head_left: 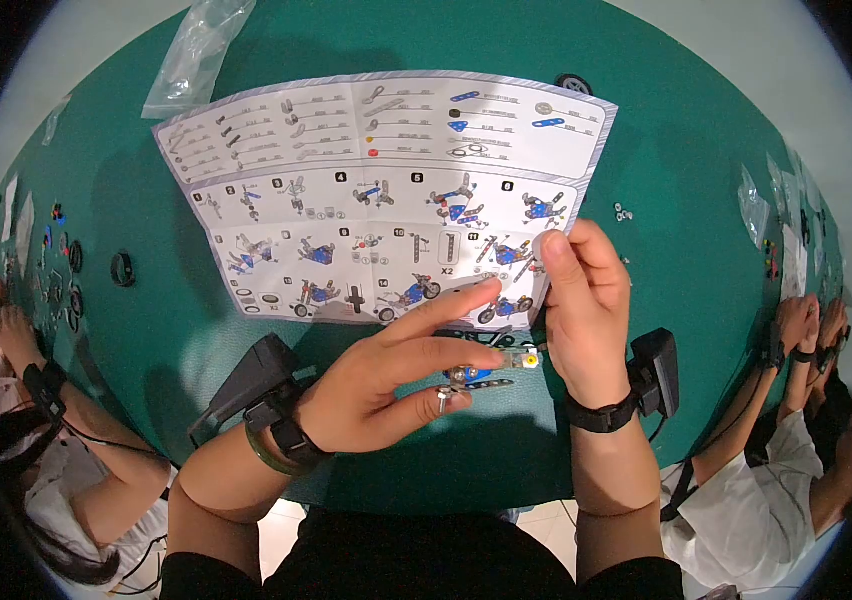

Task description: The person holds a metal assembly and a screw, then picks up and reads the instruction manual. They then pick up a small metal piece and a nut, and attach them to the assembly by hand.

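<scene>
In my right hand (591,310) is the right edge of a printed instruction sheet (346,200), pinched between thumb and fingers. The sheet is creased and shows numbered assembly drawings of a blue and grey motorcycle. My left hand (376,385) is closed on a small partly built metal model (466,376), with a blue plate, dark perforated strips, bolts and a yellow-and-white end piece. Its index finger stretches over the lower edge of the sheet. Part of the model is hidden behind my fingers.
On the green table (396,460) lie a clear plastic bag (201,50), a black wheel (574,84), a black ring-shaped part (123,268) and several small metal parts (624,212). People with small parts sit at both sides, one hand (21,335) at left.
</scene>
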`<state>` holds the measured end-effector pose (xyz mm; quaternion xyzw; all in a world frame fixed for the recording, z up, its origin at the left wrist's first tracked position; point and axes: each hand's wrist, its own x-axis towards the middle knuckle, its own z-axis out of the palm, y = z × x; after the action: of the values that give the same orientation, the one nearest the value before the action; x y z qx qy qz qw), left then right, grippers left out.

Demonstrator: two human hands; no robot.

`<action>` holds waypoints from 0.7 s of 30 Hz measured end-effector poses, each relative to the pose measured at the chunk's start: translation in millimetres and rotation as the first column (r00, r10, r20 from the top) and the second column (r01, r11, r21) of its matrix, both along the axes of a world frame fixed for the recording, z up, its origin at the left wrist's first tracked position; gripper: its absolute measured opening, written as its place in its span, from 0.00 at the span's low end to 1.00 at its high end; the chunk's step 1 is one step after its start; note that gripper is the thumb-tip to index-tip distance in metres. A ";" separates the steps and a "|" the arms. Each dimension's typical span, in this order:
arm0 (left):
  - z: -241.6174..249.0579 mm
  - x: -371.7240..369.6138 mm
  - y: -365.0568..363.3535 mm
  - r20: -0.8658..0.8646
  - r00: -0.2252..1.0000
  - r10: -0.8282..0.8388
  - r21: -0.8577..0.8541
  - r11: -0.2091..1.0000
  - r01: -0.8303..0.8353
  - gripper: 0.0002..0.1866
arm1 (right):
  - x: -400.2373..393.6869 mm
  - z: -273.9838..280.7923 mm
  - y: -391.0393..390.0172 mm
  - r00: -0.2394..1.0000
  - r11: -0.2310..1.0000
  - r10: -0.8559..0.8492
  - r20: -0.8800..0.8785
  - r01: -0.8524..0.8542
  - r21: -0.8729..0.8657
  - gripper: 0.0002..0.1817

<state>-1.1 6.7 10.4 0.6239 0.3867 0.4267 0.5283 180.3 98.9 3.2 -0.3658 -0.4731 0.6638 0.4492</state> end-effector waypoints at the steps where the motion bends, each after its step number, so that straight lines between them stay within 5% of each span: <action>1: 0.3 0.2 0.0 -0.002 1.000 -0.001 0.000 1.000 0.001 0.16 | 0.4 -0.7 0.1 1.000 1.000 0.001 0.000 -0.001 0.001 0.11; 21: -1.3 -1.7 -1.3 0.003 1.000 -0.028 -0.010 1.000 0.028 0.17 | -2.1 -0.4 -1.2 1.000 0.999 -0.008 -0.016 0.007 -0.032 0.10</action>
<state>-2.7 5.4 9.1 0.6259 0.3792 0.4182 0.5381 178.2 97.7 2.8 -0.3694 -0.4571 0.6726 0.4497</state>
